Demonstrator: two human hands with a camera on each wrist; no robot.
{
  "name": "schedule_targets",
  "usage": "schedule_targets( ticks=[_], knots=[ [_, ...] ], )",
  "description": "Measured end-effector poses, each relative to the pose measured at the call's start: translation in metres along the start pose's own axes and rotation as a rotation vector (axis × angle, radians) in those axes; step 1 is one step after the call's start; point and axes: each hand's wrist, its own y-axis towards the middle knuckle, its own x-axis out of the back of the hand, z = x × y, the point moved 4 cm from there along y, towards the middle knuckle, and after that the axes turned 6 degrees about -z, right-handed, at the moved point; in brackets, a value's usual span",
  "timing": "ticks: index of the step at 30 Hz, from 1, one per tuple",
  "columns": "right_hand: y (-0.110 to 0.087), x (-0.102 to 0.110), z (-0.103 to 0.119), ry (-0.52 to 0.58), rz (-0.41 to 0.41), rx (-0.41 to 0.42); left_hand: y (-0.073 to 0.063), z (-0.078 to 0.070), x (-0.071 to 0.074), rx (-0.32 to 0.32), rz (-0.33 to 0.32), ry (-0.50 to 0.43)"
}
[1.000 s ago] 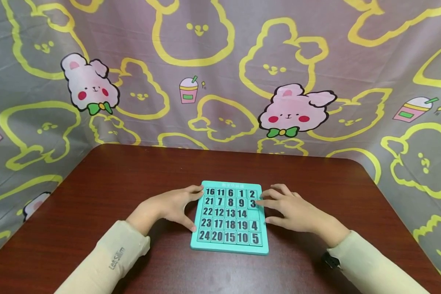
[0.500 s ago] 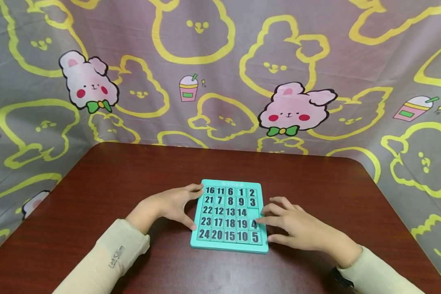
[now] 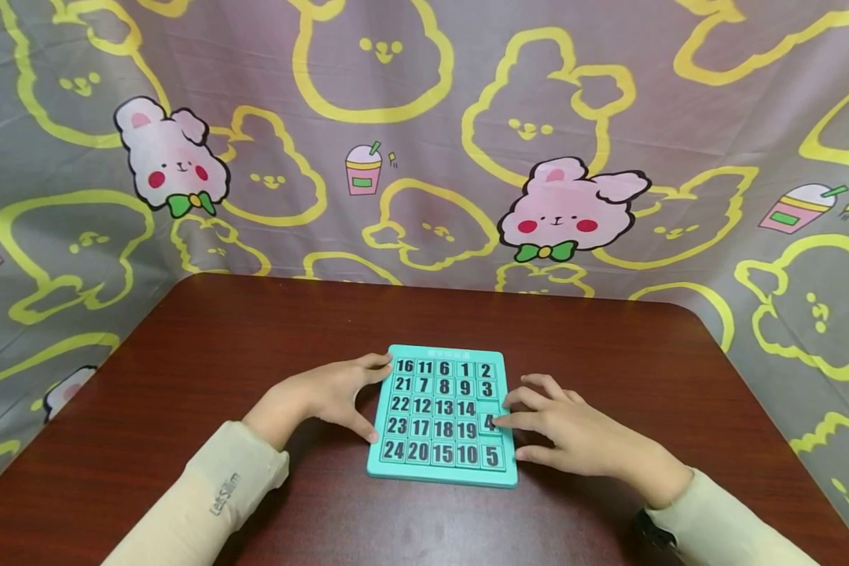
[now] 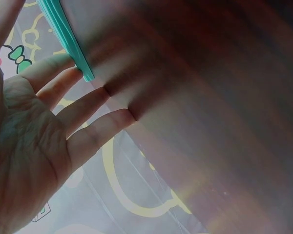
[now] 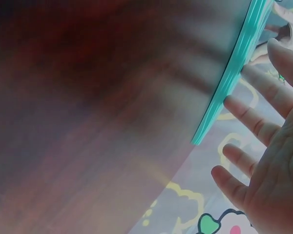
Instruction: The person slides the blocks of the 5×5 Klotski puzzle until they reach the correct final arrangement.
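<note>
A turquoise sliding number puzzle (image 3: 442, 477) lies flat on the table, its black numbers facing up. My left hand (image 3: 332, 393) touches its left edge, the thumb low on that side and the fingers at the upper corner. The left wrist view shows fairly straight fingers (image 4: 88, 105) by the puzzle's rim. From the right side my right hand (image 3: 573, 428) reaches over, one extended fingertip pressing the tile marked 4 (image 3: 486, 429). That tile sits partway between the third and fourth rows of the right column. Several other tiles fill the grid.
The puzzle rests on a dark reddish-brown table (image 3: 290, 314). A grey curtain (image 3: 424, 149) printed with yellow outlines and pink rabbits hangs behind the table and along both sides.
My right hand has moved from the 3 tile down to the 4 tile. The 4 tile has slid partly upward into the gap below 3. My left hand has stayed put.
</note>
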Motion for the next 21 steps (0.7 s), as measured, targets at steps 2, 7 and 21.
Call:
schedule_targets(
  ticks=[2, 7, 21],
  knots=[
    [0.0008, -0.0001, -0.0020, -0.007, -0.007, 0.003, 0.0000, -0.0002, 0.0002, 0.000, -0.001, -0.002],
    [0.0033, -0.0001, -0.0055, -0.019, -0.013, -0.002, -0.0010, -0.0007, 0.0013, 0.001, -0.005, 0.001],
    [0.0062, 0.0023, -0.0084, -0.022, -0.018, -0.016, 0.0002, -0.0008, 0.0005, 0.002, -0.002, 0.000]
  ],
)
